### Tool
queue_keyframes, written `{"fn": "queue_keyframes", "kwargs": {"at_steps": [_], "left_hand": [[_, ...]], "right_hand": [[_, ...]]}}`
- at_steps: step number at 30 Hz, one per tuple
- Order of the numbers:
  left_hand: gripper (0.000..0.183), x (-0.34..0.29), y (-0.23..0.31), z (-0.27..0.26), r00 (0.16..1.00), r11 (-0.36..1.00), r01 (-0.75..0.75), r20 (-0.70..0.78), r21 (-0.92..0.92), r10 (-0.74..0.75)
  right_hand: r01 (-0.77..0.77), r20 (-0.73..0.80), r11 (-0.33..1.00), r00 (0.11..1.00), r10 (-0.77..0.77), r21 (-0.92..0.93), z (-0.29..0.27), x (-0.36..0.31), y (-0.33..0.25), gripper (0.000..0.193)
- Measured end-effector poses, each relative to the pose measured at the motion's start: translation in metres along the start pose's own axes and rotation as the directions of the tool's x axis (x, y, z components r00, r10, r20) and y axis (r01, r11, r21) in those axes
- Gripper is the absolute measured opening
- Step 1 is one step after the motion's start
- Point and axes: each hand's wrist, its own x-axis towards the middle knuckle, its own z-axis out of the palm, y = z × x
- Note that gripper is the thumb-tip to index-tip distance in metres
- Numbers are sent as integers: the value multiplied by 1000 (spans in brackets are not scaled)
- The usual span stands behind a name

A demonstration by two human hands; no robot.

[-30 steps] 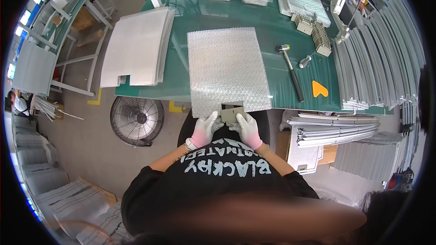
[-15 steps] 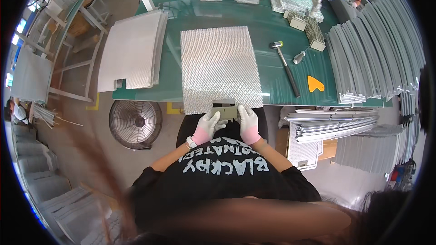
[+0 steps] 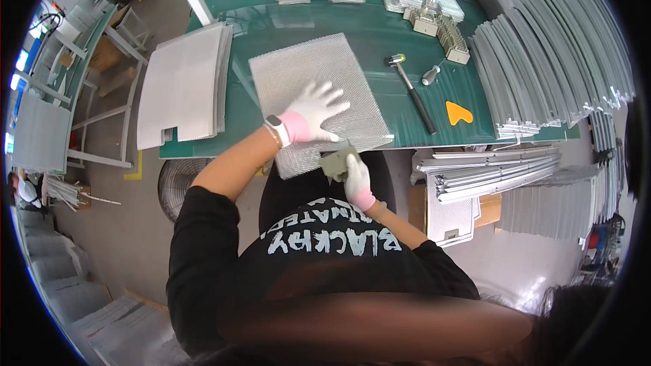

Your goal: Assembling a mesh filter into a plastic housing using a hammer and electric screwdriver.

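Observation:
A silvery metal mesh panel [image 3: 305,61] lies tilted on the green table, its near end jutting past the front edge. My left hand [image 3: 315,112], in a white and pink glove, rests flat on the panel with its fingers spread. In my gloved right hand [image 3: 357,181] is a small grey-green rectangular plate [image 3: 337,160], gripped at its right side. The plate is at the panel's near edge, covering part of it; whether the two are joined I cannot tell.
On the table's right lie a hammer [image 3: 415,98], a screwdriver [image 3: 431,75] and an orange plastic piece [image 3: 459,113]. Grey-green blocks [image 3: 451,42] stand behind them. Mesh stacks flank the work: a pale one [image 3: 182,88] left, tall upright panels [image 3: 519,74] right. A floor fan [image 3: 178,186] stands below.
My left hand has let go of the plate and moved up onto the panel, spreading open. The panel has turned counter-clockwise. My right hand keeps the plate, which is now tilted.

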Motion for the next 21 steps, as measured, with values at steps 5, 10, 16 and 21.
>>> {"fn": "queue_keyframes", "kwargs": {"at_steps": [5, 10, 16, 21], "left_hand": [[61, 18, 29, 54, 980, 878, -100, -105, 468, 167], [60, 12, 39, 62, 980, 890, -22, -166, 456, 109], [59, 5, 45, 65, 982, 908, -22, -160, 418, 97], [58, 3, 49, 64, 982, 905, -9, -165, 425, 87]], "right_hand": [[255, -271, 967, 930, -249, -16, -40, -10, 24, 35], [11, -183, 986, 983, 19, 165, -53, 0, 11, 24], [-8, -257, 953, 962, 90, 303, -48, -10, 5, 17], [-10, -212, 964, 975, 69, 267, -48, -13, 4, 16]]}}
